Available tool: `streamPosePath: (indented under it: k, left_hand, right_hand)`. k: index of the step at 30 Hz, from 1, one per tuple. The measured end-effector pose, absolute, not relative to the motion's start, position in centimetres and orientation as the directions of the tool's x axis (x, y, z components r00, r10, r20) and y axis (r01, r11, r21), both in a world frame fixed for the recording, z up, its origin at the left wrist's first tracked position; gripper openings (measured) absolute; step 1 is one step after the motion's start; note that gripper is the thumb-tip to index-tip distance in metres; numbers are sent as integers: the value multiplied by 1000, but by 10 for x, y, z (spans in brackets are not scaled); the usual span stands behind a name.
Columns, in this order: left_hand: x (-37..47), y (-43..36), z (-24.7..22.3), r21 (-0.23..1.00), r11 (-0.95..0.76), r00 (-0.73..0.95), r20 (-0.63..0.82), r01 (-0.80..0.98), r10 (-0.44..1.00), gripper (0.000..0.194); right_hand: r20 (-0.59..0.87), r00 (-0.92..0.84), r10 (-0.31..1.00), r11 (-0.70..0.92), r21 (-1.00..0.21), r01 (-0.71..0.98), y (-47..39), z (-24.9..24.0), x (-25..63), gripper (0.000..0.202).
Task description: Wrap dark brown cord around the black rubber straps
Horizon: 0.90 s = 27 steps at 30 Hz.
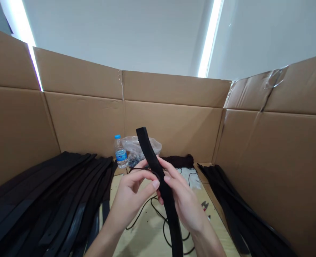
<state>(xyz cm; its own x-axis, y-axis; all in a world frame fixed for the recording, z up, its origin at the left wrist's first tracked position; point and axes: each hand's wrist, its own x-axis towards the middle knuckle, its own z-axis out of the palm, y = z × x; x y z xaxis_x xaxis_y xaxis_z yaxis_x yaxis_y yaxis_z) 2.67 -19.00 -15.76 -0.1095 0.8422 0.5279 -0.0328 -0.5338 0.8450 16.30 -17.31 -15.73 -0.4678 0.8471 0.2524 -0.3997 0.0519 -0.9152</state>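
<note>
A long black strap-like strip [169, 207] stands up between my two hands, its squared end tilted to the upper left and its lower end running out of the bottom of the view. My left hand [136, 191] pinches the strip's left edge near the middle, thumb against it. A thin black cord [139, 169] passes over the left fingers to the strip. My right hand [182, 192] is closed on the strip's right side, fingertips resting on its face. Loops of black cord [164, 228] hang or lie below the hands; where the cord meets the strip is hard to make out.
Many similar black strips [53, 200] lie piled on the left, more [235, 210] on the right. Behind stand a water bottle [121, 155], a clear plastic bag [154, 144] and a dark bundle [178, 161]. Red-handled cutters [205, 206] lie right. Cardboard walls [174, 121] enclose the table.
</note>
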Motion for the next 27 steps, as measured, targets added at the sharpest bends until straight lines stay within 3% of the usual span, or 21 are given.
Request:
streamPosePath:
  k: [8,20,24,27]
  left_hand:
    - [20,-188,-163,858,-506,-113,496,-93,861,14]
    - [24,-188,-161,814,-580,-121,580,34,806,13]
    - [25,-186,-162,807,-591,-122,587,5,800,9]
    - [24,-185,-164,812,-582,-129,575,-25,808,8]
  right_hand:
    - [406,-441,801,316,-911,-264,-176,-154,167,37]
    - [335,-453,826,88,-871,-484,-173,-155,160,34]
    - [449,-462,765,258,-871,-419,-178,-152,161,50]
    - [510,-442,738,377,-854,-358,-182,-149,160,48]
